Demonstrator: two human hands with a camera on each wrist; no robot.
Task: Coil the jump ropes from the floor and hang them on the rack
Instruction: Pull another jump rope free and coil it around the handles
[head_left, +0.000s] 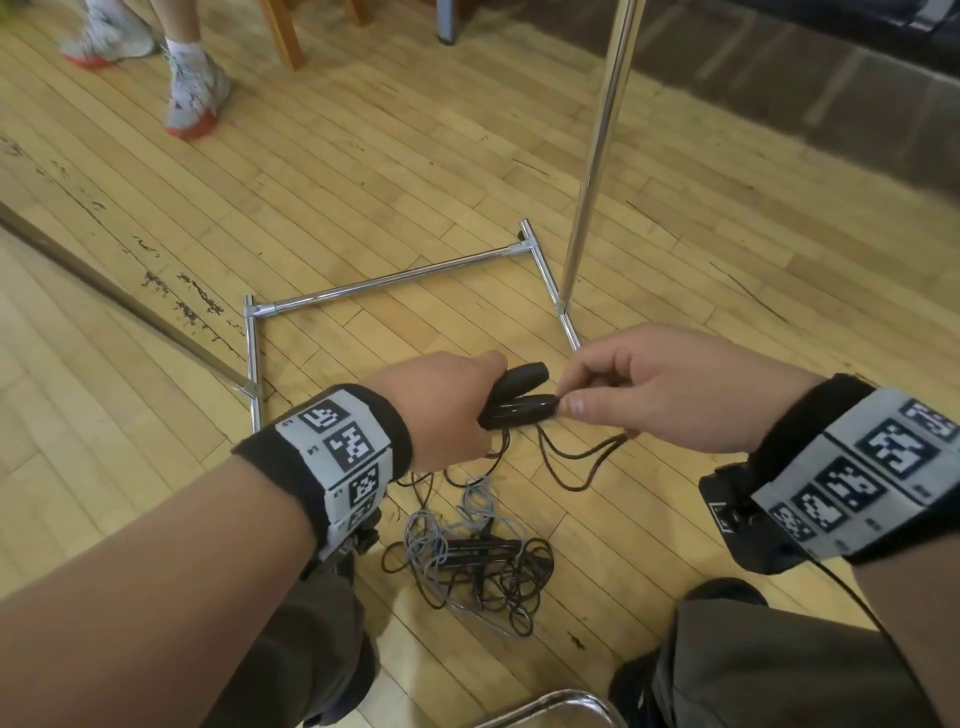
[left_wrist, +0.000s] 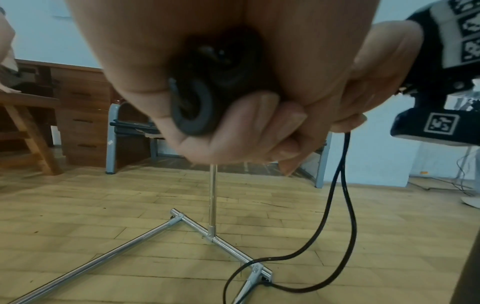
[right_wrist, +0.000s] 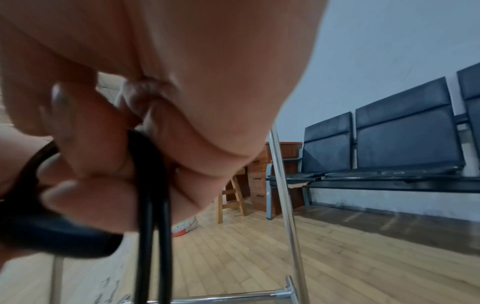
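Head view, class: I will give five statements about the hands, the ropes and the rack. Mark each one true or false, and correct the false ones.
1. The left hand grips two black handles. True.
2. The right hand is empty. False: it pinches loops of black rope.
3. A tangle of ropes lies on the floor. True.
4. A rope already hangs on the rack. False: none shows on it.
5. Every rope in the tangle is black. False: a grey rope is mixed in.
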